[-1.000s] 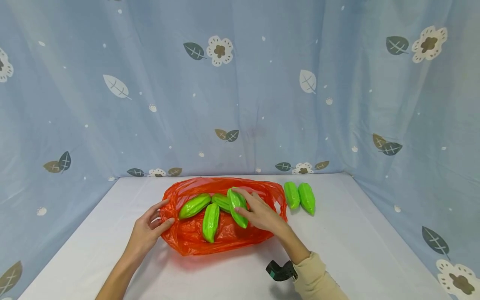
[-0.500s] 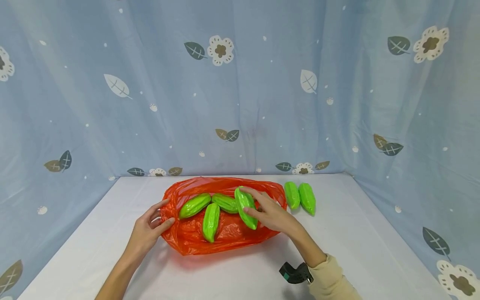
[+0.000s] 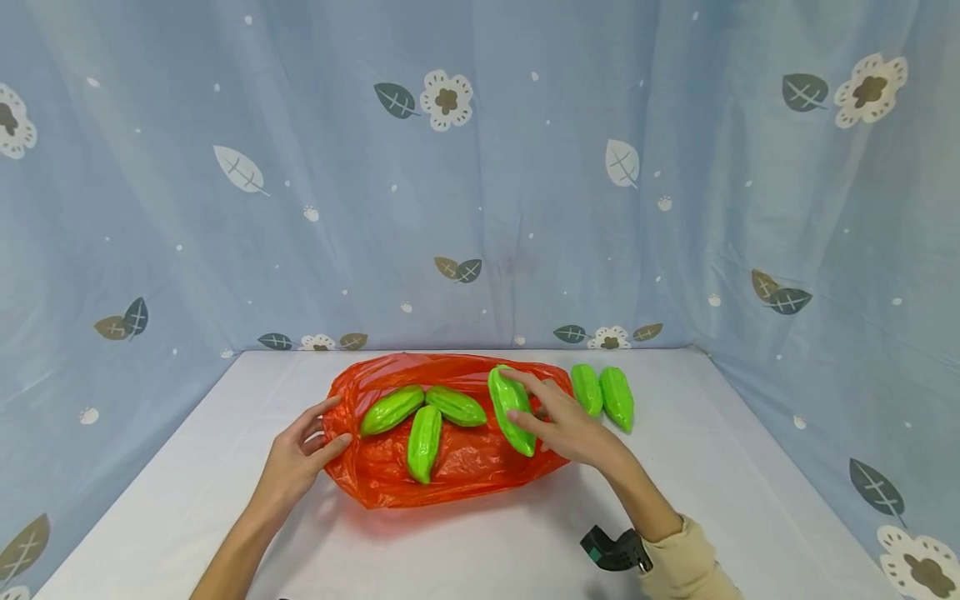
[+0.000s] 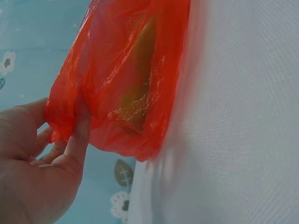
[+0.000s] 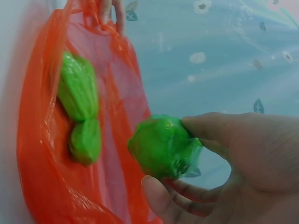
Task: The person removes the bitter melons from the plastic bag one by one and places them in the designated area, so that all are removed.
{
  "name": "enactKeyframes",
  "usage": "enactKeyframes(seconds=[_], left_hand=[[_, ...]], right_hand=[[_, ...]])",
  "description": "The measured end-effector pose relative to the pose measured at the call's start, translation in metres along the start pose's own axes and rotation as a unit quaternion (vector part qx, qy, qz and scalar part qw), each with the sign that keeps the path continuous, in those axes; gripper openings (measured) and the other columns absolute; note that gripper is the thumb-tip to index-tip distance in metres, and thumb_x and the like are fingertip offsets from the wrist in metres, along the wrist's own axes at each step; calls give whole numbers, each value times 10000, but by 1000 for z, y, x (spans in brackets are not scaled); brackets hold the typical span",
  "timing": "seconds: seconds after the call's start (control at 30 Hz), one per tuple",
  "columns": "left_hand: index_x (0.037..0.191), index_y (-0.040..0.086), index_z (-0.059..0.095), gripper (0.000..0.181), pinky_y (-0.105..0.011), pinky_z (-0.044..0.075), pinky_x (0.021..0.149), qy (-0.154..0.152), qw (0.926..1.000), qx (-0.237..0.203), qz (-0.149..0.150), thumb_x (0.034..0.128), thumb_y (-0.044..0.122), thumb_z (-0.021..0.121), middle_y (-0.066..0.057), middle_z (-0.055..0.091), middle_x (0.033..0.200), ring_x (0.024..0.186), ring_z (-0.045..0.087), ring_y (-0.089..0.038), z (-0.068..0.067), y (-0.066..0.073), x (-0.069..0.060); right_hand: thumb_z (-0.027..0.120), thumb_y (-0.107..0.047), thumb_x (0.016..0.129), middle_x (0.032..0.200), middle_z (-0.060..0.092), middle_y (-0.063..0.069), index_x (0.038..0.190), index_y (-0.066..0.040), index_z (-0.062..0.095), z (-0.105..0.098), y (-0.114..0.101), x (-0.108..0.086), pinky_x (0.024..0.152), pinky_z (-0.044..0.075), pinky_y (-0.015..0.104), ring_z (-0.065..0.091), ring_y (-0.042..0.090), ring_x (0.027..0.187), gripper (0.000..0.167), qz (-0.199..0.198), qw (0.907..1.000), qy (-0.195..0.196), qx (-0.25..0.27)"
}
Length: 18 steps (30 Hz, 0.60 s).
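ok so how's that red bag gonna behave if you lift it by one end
Likely floppy: the red bag creases where the left hand grips its edge. Probably thin and light, perhaps easy to tear, since a shape shows through its wall. The three green fruit-like pieces lying loose inside would likely slide toward the lower end.

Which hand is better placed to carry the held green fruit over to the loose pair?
Right, I'd judge: the right hand holds the fruit over the bag, on the side nearer the loose pair. The left hand grips the bag's opposite end.
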State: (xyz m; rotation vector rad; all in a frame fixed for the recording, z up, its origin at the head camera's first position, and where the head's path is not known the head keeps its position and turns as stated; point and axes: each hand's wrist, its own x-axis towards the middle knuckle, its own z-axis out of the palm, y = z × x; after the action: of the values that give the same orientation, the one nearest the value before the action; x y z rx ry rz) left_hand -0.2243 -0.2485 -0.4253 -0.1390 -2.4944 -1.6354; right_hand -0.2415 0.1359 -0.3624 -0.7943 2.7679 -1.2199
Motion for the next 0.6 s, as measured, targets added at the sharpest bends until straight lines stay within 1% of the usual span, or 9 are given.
enactKeyframes(seconds=[0.07,0.13,0.23,0.27,0.33,0.4,0.47,0.57,0.6], left_hand=[[1477,180,432,648,-149,547,800,0,10000,-30,56,902,269,718,-188,591,1311,1011,653,5,0,0,0],[1475,168,434,644,-146,547,795,-13,9999,-74,114,903,252,718,-199,592,1304,989,643,44,0,0,-1],[1472,151,436,640,-146,548,790,-26,9998,-121,171,903,230,719,-212,594,1292,968,633,74,0,0,-1],[1472,150,436,639,-148,549,790,-28,9998,-125,171,903,228,719,-214,595,1289,966,634,73,0,0,-1],[1472,154,437,639,-151,551,791,-21,9999,-87,146,904,235,718,-210,597,1289,970,640,62,0,0,-1],[1472,164,437,640,-158,554,795,-9,9999,-47,98,903,247,718,-203,601,1291,988,655,26,1,0,0],[1473,173,436,640,-166,558,798,-4,10000,-15,51,904,256,717,-196,601,1295,1009,668,-19,1,0,0],[1474,173,435,641,-163,556,798,-3,10000,-15,30,904,254,717,-196,599,1300,1010,666,-19,1,0,0],[1474,172,434,641,-161,555,798,-7,10000,-26,30,904,251,718,-196,597,1300,1007,663,-10,1,0,0]], right_hand=[[592,-336,980,1497,441,41,1519,-290,344,-3,1,-2,955,502,514,498,289,1246,595,-25,10000,5,-19],[591,-329,982,1451,463,40,1523,-290,335,-7,4,-3,860,539,432,533,266,1140,600,-23,10000,1,-11],[587,-319,986,1412,459,51,1527,-285,322,-13,7,-6,736,535,318,537,232,1004,603,4,10000,-28,76],[589,-320,986,1404,454,52,1527,-291,319,-15,8,-7,708,544,312,551,227,962,605,54,9999,-49,148],[586,-313,988,1342,471,95,1530,-284,309,-19,10,-9,658,563,325,581,234,876,610,102,9995,-94,269],[583,-302,990,1347,468,122,1532,-272,305,-23,13,-10,652,571,340,596,232,864,609,131,9992,-105,373],[581,-290,992,1288,483,143,1532,-258,305,-27,16,-11,633,568,363,599,246,838,607,158,9990,-102,404],[583,-271,991,1225,490,166,1529,-229,314,-34,20,-14,624,564,361,586,236,878,603,174,9991,-45,381],[587,-270,989,1193,493,166,1528,-228,317,-36,21,-15,620,564,365,584,237,869,604,204,9992,-16,354]])
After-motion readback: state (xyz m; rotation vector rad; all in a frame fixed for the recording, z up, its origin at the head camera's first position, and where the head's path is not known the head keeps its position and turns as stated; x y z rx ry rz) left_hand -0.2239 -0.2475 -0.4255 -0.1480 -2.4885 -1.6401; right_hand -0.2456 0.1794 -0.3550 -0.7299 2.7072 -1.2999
